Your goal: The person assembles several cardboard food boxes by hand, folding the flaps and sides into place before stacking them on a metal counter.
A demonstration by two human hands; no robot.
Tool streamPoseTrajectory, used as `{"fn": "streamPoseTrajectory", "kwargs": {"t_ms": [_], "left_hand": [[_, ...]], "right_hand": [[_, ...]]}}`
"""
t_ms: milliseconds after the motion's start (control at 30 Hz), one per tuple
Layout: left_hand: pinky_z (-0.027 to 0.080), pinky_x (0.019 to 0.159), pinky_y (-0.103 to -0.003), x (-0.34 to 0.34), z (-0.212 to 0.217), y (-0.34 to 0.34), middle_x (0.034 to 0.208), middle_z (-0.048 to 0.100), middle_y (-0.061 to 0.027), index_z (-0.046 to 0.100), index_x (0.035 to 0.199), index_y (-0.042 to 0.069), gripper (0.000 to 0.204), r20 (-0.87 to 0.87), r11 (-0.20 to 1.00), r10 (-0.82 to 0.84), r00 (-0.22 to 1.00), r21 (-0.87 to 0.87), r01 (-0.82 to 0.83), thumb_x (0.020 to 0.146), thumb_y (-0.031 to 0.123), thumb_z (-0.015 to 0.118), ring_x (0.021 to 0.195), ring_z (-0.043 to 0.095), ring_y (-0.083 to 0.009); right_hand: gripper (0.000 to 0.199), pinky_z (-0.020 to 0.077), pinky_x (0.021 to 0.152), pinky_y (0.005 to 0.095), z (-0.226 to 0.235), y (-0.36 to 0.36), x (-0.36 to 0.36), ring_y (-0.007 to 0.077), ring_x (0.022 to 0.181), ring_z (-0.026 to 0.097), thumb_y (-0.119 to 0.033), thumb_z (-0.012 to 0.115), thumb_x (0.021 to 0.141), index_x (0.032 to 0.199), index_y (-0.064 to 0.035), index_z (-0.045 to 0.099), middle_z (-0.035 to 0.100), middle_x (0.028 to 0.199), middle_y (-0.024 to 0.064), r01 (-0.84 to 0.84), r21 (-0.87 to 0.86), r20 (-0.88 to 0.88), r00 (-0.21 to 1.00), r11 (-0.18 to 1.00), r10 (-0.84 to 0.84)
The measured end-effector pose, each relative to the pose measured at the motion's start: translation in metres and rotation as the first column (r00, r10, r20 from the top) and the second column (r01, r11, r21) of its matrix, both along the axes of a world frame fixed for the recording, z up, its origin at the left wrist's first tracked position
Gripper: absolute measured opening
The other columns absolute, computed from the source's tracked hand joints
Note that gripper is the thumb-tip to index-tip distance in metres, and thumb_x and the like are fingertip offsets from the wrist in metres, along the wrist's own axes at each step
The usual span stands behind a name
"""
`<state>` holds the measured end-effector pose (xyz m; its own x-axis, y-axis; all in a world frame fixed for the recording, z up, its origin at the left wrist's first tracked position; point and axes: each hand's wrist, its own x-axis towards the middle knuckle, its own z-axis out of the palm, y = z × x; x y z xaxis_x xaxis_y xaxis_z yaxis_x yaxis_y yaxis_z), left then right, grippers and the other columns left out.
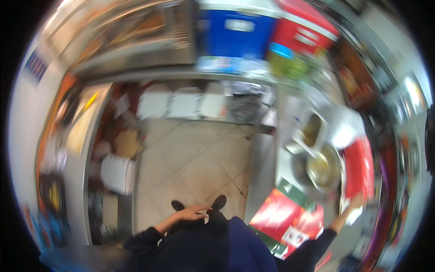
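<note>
My left hand point(194, 212) hangs in front of my body, palm side down, with its fingers stretched out toward the right. A small white scrap point(206, 219) shows just below its fingertips; I cannot make out whether the hand touches it. On the right, my right hand point(355, 202) reaches over the counter to the near end of a shiny red plastic package point(358, 167). Blur hides its fingers, and a white patch point(354, 216) shows beside them. Left of that hand stands a round metal bowl point(323, 168) with yellowish contents. A red and green printed box point(287, 217) lies flat nearer to me.
Behind the bowl is a rectangular metal pan point(312, 128). A blue cooler point(238, 34) and a red cooler point(306, 27) stand on the far counter. White boxes point(185, 102) fill the shelf below. A yellow-handled knife point(91, 100) lies at the left. Tiled floor point(195, 154) lies between the counters.
</note>
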<state>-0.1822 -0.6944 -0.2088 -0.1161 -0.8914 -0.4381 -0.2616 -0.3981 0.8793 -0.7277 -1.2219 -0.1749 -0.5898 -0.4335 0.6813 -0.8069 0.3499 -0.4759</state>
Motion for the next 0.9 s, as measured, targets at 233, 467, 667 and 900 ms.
{"fn": "streamPoseTrajectory", "kwargs": {"t_ms": [233, 467, 667, 900], "left_hand": [[0.018, 0.103, -0.038, -0.029, -0.063, 0.171, 0.137, 0.028, -0.0128, 0.033, 0.131, 0.008, 0.065, -0.257, 0.867, 0.301, 0.918, 0.474, -0.152, 0.085, 0.055, 0.030, 0.127, 0.023, -0.0271], [0.010, 0.099, -0.059, -0.043, -0.099, 0.303, 0.139, 0.022, -0.0145, 0.028, 0.134, 0.023, 0.071, 0.259, 0.578, 0.422, 0.869, 0.661, -0.478, 0.078, 0.068, 0.026, 0.129, 0.017, -0.0341], [0.018, 0.097, -0.058, -0.120, -0.201, 0.417, 0.139, 0.023, -0.0128, 0.024, 0.135, 0.021, 0.077, -0.063, 0.140, 0.989, 0.133, 0.680, -0.720, 0.076, 0.070, 0.028, 0.128, 0.018, -0.0355], [0.030, 0.096, -0.036, -0.074, -0.126, 0.473, 0.130, 0.036, -0.0089, 0.032, 0.129, 0.008, 0.063, -0.339, -0.061, 0.899, -0.279, 0.533, -0.844, 0.086, 0.053, 0.035, 0.121, 0.031, -0.0210]], "right_hand": [[0.036, 0.0427, 0.076, 0.0298, 0.134, 0.106, 0.260, 0.0210, 0.090, 0.053, -0.023, 0.044, 0.090, 0.114, 0.0022, 0.051, 0.053, 0.113, 0.0146, -0.932, 0.077, 0.079, 0.361, 0.355, 0.929], [0.019, 0.0370, 0.087, 0.0350, 0.037, 0.339, 0.491, 0.0248, 0.098, 0.049, -0.011, 0.050, 0.083, 0.100, -0.0032, 0.054, 0.054, 0.102, 0.0115, -0.682, 0.384, 0.484, -0.425, -0.622, 0.765], [0.031, 0.0402, 0.084, 0.0354, -0.220, 0.459, 0.513, 0.0285, 0.096, 0.053, -0.018, 0.056, 0.080, 0.108, -0.0034, 0.054, 0.055, 0.102, 0.0168, 0.182, 0.565, 0.825, -0.162, -0.805, 0.542], [0.033, 0.0427, 0.081, 0.0346, -0.233, 0.520, 0.671, 0.0292, 0.090, 0.056, -0.021, 0.058, 0.078, 0.107, -0.0058, 0.056, 0.058, 0.096, 0.0187, 0.300, 0.755, 0.629, -0.582, -0.584, 0.515]]}}
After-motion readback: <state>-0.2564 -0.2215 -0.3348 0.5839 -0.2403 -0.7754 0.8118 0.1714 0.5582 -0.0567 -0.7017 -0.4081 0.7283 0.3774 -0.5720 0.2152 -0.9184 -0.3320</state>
